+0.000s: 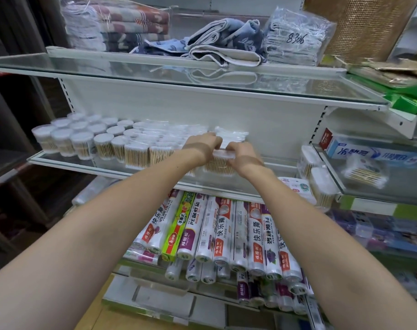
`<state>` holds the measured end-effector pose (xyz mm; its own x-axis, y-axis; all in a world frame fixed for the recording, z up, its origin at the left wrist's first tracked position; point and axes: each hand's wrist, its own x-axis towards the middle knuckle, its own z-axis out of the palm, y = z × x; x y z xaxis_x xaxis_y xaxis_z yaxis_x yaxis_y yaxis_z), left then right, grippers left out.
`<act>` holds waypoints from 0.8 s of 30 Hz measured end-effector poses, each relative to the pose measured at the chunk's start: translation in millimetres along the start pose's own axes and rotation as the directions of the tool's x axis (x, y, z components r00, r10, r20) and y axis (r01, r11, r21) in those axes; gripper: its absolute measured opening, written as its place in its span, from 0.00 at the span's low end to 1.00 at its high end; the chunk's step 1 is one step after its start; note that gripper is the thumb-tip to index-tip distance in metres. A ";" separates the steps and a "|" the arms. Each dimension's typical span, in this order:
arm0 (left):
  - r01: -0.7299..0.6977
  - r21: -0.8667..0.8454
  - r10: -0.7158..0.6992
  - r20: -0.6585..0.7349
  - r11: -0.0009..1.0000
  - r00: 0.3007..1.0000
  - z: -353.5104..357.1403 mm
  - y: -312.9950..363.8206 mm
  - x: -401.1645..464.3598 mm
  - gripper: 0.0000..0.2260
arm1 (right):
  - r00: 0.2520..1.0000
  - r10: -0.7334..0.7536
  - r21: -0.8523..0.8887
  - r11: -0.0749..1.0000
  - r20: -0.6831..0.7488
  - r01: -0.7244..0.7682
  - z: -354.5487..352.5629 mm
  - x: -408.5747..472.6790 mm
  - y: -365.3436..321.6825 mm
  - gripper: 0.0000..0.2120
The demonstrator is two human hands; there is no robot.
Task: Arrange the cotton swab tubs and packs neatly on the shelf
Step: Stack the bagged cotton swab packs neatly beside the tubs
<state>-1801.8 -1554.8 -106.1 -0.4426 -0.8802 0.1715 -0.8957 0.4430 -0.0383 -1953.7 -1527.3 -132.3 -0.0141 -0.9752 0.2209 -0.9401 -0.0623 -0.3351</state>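
Head view: left hand (202, 145) and right hand (240, 153) both reached onto the glass middle shelf (60, 160), fingers curled around a clear plastic tub of wooden-stemmed cotton swabs (220, 163) near the front edge. Behind-left stood rows of white-lidded round swab tubs (83, 139).

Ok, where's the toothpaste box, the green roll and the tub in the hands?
toothpaste box (374, 152), head view, on its blue front face.
green roll (179, 226), head view, mid-length on its label.
swab tub (220, 164), head view, on its clear side wall.
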 end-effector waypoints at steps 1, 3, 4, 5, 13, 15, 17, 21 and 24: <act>0.002 -0.017 -0.003 -0.009 1.000 1.000 2.0 -1.2 2.3 0.17 | 1.000 0.000 -0.004 1.000 -0.009 0.000 1.1 1.8 0.6 0.18; 0.001 -0.029 -0.002 -0.032 1.000 1.000 7.1 -3.0 7.4 0.17 | 0.999 -0.010 -0.012 1.000 -0.036 0.010 5.4 3.7 2.3 0.17; 0.004 -0.037 -0.006 -0.043 0.999 0.999 8.6 -3.5 9.2 0.16 | 0.998 -0.022 -0.014 1.000 -0.058 0.021 7.8 4.5 4.0 0.15; 0.008 -0.047 -0.011 -0.050 0.999 0.999 9.4 -4.1 10.7 0.16 | 0.995 -0.035 -0.004 0.999 -0.089 0.034 9.7 4.4 4.8 0.13; 0.034 -0.063 -0.034 -0.010 0.997 0.999 -1.5 2.0 13.8 0.11 | 0.997 -0.021 -0.101 0.995 -0.078 0.013 2.6 8.8 -3.3 0.16; 0.073 -0.068 -0.070 0.048 0.995 0.996 -10.3 6.2 13.7 0.10 | 1.000 -0.005 -0.069 0.998 -0.024 0.003 -1.0 9.4 -0.9 0.18; 0.095 -0.055 -0.089 0.102 0.994 0.991 -19.8 12.1 14.9 0.07 | 0.999 0.015 0.051 0.999 0.033 -0.016 -8.8 6.5 5.8 0.20; 0.039 -0.115 -0.028 0.094 0.993 0.995 -31.4 38.3 19.3 0.09 | 0.994 0.075 0.201 0.976 0.075 -0.089 -34.4 -13.9 27.9 0.21; -0.063 -0.318 0.112 0.141 0.946 0.984 -28.7 68.5 23.0 0.11 | 0.976 0.131 0.033 0.990 0.176 -0.139 -60.2 -32.9 49.4 0.16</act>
<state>-1872.1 -1539.9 -76.5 -0.5421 -0.8399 0.0257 -0.8061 0.5284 0.2664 -2020.1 -1485.5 -100.9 -0.0771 -0.9970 0.0108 -0.9174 0.0667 -0.3923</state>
